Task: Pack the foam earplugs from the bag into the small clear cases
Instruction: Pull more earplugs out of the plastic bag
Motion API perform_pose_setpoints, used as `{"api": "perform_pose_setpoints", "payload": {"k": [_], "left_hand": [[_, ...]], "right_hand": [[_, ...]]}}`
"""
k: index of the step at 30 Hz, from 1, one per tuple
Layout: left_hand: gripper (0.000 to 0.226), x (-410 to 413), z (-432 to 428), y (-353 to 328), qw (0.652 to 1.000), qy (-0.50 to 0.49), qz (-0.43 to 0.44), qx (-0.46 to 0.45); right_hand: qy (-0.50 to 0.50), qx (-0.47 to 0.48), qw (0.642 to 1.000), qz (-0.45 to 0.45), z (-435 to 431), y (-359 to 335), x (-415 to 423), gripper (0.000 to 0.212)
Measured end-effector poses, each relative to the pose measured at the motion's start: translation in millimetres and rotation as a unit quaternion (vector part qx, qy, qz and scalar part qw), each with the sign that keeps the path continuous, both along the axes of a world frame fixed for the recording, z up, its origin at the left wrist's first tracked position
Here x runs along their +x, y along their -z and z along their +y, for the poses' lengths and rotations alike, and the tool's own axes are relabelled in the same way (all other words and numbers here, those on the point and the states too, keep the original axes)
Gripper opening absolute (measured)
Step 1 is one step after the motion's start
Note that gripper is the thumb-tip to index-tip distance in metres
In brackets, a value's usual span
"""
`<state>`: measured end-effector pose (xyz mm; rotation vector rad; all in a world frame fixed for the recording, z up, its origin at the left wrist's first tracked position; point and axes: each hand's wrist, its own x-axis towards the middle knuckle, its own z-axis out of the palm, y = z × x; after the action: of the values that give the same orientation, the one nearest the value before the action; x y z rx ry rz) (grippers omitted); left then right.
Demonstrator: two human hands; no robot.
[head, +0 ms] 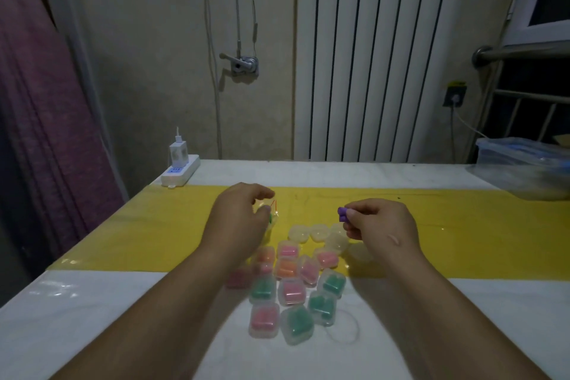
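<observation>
White power strip with a charger plugged in, at the far left corner of the desk. Yellow strip across the desk under both hands. Left hand over the yellow strip, fingers curled at a clear bag with something green inside; grip on the bag partly hidden, closure cannot be told. Between the forearms, a cluster of filled clear cases holding pink, orange and green earplugs, lids down, touching one another. Just beyond them, empty clear cases in a short row, near the right hand. Right hand raised above the desk, narrow pinch grip closed on purple earplugs between thumb and fingertips, apart from every case. Clear lidded container at the far right edge of the desk.
</observation>
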<state>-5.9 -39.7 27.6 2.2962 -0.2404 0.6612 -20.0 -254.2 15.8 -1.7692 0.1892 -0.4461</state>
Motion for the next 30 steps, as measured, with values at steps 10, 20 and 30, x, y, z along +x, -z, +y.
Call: {"api": "perform_pose_setpoints", "payload": {"k": [10, 20, 30], "left_hand": [[0.041, 30, -58, 6, 0.93, 0.015, 0.131, 0.344], [0.021, 28, -46, -1, 0.983, 0.072, 0.168, -0.002], [0.036, -13, 0, -1, 0.922, 0.217, 0.213, -0.239]], "right_hand": [[0.0, -0.028, 1.0, -0.012, 1, 3, 0, 0.018], [-0.011, -0.081, 0.997, -0.011, 11, 6, -1, 0.016], [-0.107, -0.004, 0.994, 0.033, 38, -2, -20, 0.031]]}}
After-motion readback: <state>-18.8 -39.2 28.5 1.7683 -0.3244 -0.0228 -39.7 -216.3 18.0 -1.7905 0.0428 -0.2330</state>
